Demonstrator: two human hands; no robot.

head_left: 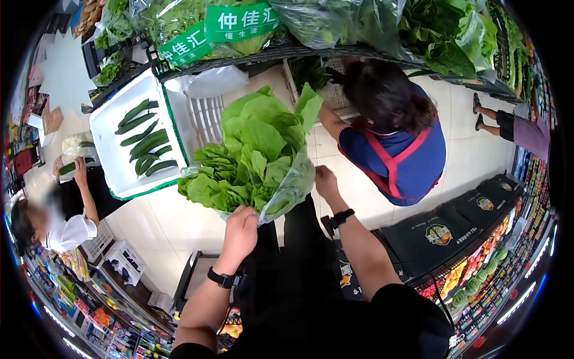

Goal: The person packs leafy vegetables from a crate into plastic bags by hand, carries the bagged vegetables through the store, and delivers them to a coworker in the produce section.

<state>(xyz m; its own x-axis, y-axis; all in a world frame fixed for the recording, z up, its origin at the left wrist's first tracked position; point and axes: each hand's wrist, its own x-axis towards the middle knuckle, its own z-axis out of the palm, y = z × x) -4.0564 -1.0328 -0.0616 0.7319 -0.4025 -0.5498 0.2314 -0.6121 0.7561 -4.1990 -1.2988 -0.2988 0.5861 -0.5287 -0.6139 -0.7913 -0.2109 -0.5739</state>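
A clear plastic bag [293, 182] full of leafy green lettuce [251, 143] is in front of me, its leaves spilling out of the top and left side. My left hand [241, 230] is closed on the bag's near edge, the thumb and fingers pinching the film. At the bag's right side, my right hand [326, 183] is closed with the fingers curled against the edge of the film. The leaves hide the far side of the bag. I wear a black band on each wrist.
Left of the lettuce stands a white foam box [113, 158] with several cucumbers [149, 143]. Bagged greens [323, 24] fill a shelf above. A person in a blue top [412, 143] is close on the right; another person [75, 221] holds a bag at far left. Black crates [430, 239] stand lower right.
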